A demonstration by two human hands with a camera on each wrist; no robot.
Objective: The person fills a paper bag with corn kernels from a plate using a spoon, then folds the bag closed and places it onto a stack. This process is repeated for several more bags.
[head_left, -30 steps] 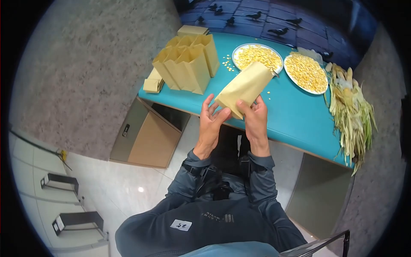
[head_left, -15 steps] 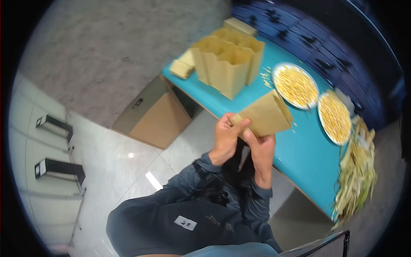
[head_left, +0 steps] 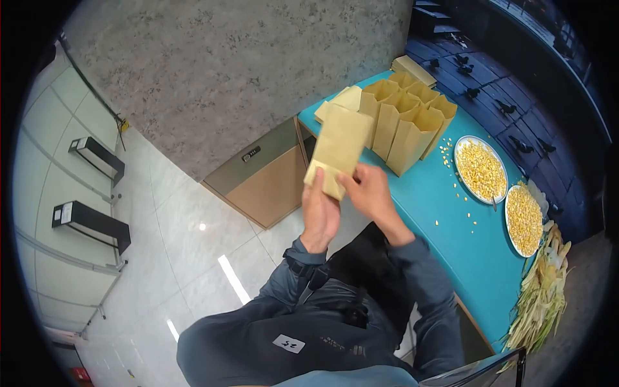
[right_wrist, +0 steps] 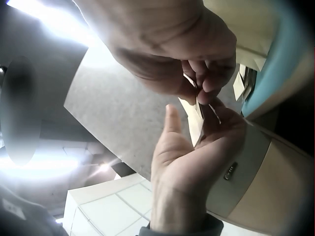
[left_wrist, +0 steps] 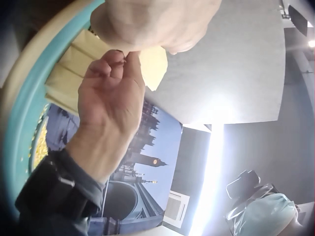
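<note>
A flattened brown paper bag (head_left: 342,138), its lower end folded over, is held up in front of the table's left edge. My left hand (head_left: 320,213) grips the folded end from below, thumb over the paper. At the right side of that fold, my right hand (head_left: 374,193) pinches the edge between thumb and curled fingers. In the right wrist view the bag (right_wrist: 196,123) shows nearly edge-on between both hands. Behind it, several open paper bags (head_left: 406,135) stand upright in a cluster on the teal table (head_left: 425,216).
Flat folded bags (head_left: 348,98) lie left of the cluster, and another stack (head_left: 412,69) lies behind it. Two plates of corn kernels, one (head_left: 480,169) with a spoon and another (head_left: 523,220), stand to the right. Loose kernels dot the table. Corn husks (head_left: 541,293) hang over the far right end.
Both hands have carried the bag left, from before the plates to the table's left end. The bag is now flat, with its end folded. The head view has swung left.
</note>
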